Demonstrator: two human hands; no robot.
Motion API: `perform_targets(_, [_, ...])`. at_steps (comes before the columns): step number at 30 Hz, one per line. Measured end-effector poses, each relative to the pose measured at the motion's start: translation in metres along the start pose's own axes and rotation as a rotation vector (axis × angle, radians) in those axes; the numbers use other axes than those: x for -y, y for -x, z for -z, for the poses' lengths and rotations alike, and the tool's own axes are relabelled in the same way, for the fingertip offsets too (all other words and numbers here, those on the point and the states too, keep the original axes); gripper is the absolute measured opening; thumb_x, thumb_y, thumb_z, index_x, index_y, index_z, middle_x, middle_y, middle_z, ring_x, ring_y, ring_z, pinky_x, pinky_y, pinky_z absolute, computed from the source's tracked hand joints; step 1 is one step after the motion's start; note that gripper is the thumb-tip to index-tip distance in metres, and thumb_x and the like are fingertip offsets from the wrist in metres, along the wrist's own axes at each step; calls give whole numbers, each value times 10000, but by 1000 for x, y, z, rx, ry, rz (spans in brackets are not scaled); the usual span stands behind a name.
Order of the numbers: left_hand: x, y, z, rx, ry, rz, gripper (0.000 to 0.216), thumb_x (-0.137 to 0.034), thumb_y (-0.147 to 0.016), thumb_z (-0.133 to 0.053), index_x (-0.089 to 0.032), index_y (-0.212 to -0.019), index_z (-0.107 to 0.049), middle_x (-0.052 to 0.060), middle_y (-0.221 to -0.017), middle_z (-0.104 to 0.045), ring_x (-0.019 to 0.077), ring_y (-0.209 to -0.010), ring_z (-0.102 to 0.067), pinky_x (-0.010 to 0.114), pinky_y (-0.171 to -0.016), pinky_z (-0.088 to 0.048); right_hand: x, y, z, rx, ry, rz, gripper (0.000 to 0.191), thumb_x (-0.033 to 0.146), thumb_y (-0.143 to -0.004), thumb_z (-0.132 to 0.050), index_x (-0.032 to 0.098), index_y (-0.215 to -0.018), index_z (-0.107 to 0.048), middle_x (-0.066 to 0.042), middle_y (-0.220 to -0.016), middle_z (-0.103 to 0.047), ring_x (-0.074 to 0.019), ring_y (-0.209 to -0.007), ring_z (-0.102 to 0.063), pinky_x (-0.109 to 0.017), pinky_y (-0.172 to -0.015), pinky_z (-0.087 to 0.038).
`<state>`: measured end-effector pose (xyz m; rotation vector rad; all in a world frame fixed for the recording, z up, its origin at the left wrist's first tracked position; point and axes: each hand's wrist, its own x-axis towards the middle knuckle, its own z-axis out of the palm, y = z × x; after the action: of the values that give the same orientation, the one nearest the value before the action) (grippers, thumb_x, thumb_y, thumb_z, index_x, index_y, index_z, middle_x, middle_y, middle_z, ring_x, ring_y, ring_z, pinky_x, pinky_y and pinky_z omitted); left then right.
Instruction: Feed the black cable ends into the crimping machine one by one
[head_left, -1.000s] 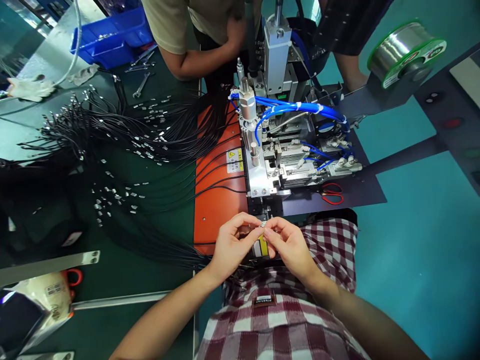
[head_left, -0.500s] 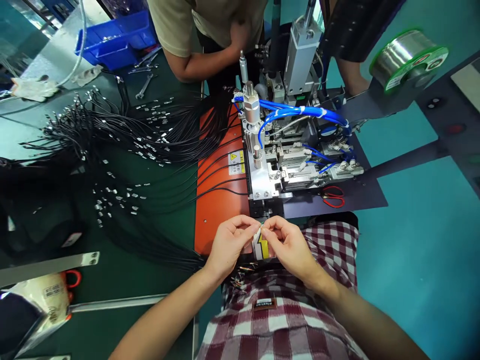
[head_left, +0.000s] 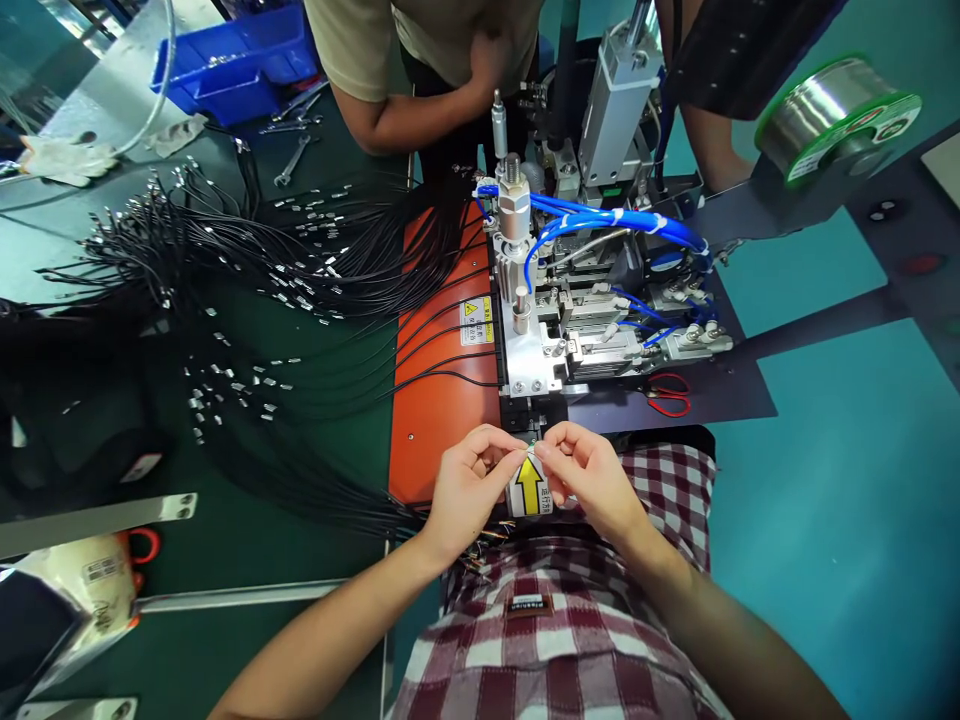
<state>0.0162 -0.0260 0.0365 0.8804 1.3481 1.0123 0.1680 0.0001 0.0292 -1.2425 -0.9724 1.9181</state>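
My left hand (head_left: pixel 469 485) and my right hand (head_left: pixel 589 480) meet fingertip to fingertip just in front of the small metal machine (head_left: pixel 555 330). Both hands are pinched on a thin wire end with a tiny metal piece (head_left: pixel 531 449) between them. Under the fingers a sticker with a yellow arrow (head_left: pixel 529 490) points toward the machine. An orange plate (head_left: pixel 442 380) lies left of the machine, with black cables (head_left: pixel 315 290) running across it. Stripped wire ends (head_left: pixel 480 555) show below my left wrist.
Many black cables and several loose metal terminals (head_left: pixel 232 385) cover the green table on the left. A blue bin (head_left: pixel 232 65) and wrenches sit at the back. Another person's arm (head_left: pixel 405 110) leans in behind the machine. A solder spool (head_left: pixel 832 110) stands at right; red scissors (head_left: pixel 667 395) lie beside the machine.
My hands have shifted slightly up toward the machine, uncovering more of the yellow arrow sticker. The view has drifted a little; the pinch on the wire end is unchanged.
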Motion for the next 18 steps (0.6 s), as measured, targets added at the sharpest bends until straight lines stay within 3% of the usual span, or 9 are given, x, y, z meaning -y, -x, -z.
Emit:
perform_targets(4, [3,1,3,38,88,137,257,-402,-775,-684,-157,-830,-630,-41,-566,-490,55,-465,-388,155,-417,-353,-4,2,0,-23,53,53,274,416,-782,-676,163,-747,-578,35,-607,-543,-63,-420,-442,-203,-402,-335])
perform_targets(8, [5,1,5,55,113,149,266,-407,-761,-698,-157,-822,-634,-44,-546,-476,56,-469,-388,151,-423,-356,-3,3,0,-56,82,81,263,412,-774,-678,167,-745,-589,25,-613,-542,-71,-440,-418,-207,-394,-317])
perform_targets(18, [-2,0,0,14,11,18,221,-355,-766,-694,-138,-773,-655,20,-782,-568,77,-579,-461,162,-446,-401,1,3,-2,-26,46,30,313,443,-760,-693,182,-719,-523,76,-494,-448,-59,-387,-355,-195,-367,-267])
